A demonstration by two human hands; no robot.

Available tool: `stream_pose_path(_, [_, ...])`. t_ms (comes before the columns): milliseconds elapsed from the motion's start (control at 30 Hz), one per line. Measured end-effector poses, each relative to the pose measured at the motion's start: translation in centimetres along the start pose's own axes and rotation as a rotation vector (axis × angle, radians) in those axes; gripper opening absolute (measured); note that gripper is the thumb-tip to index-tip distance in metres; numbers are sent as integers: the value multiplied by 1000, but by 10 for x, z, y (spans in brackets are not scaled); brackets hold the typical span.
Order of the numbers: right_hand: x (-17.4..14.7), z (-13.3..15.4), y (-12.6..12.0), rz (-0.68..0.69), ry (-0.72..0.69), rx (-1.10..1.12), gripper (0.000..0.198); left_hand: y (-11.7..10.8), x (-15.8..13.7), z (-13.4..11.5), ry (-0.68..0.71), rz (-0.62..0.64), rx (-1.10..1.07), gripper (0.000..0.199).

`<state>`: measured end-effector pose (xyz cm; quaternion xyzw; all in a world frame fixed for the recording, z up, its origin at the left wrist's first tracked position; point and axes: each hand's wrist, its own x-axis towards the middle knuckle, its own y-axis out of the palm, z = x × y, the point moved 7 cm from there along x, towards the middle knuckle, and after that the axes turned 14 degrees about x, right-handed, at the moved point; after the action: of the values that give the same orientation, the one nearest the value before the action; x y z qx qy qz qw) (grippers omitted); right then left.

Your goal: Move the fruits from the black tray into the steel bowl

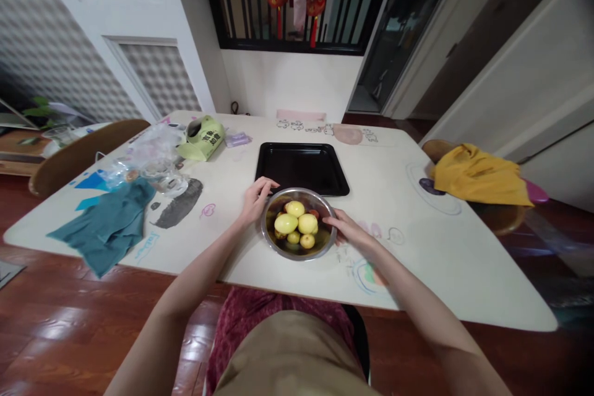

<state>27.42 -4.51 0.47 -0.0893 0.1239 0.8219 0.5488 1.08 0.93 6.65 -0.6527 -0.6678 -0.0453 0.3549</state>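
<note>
A round metal bowl (299,253) stands on the white table at its near edge, in front of me. Several yellow-green lemon-like fruits (286,223) lie in it, with a few darker pieces partly hidden beneath them. My right hand (348,226) grips the bowl's right rim, its thumb over the edge and its fingers outside. At the upper left rim is my left hand (257,199), its fingers stretched out between the bowl and a black baking tray (301,167). Whether those fingers touch the rim I cannot tell. The tray lies flat just behind the bowl.
On the table's left are a teal cloth (109,226), clear plastic packaging (162,176), a light-green carton (203,139) and a small purple packet (238,139). A yellow cloth (480,176) hangs over a chair at the right. Another chair (78,154) stands at the left.
</note>
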Motion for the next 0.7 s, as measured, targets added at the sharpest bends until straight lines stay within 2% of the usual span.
stream_pose_path(100, [2,-5,2,-16,44,93,37,2,0,-2,-3,10,3,44])
stream_pose_path(233, [5,-7,-1,-149,4,181,35,1,0,-3,-2,3,8,46])
stream_pose_path(400, [7,-4,-5,-234,-54,237,35,-4,3,-1,-11,-27,14,48])
stream_pose_path(567, [5,14,-16,-330,-85,184,24,-7,3,-2,-11,-52,-6,46])
stream_pose_path(700, [13,47,-28,-375,-95,112,21,-7,3,4,-31,-77,-39,42])
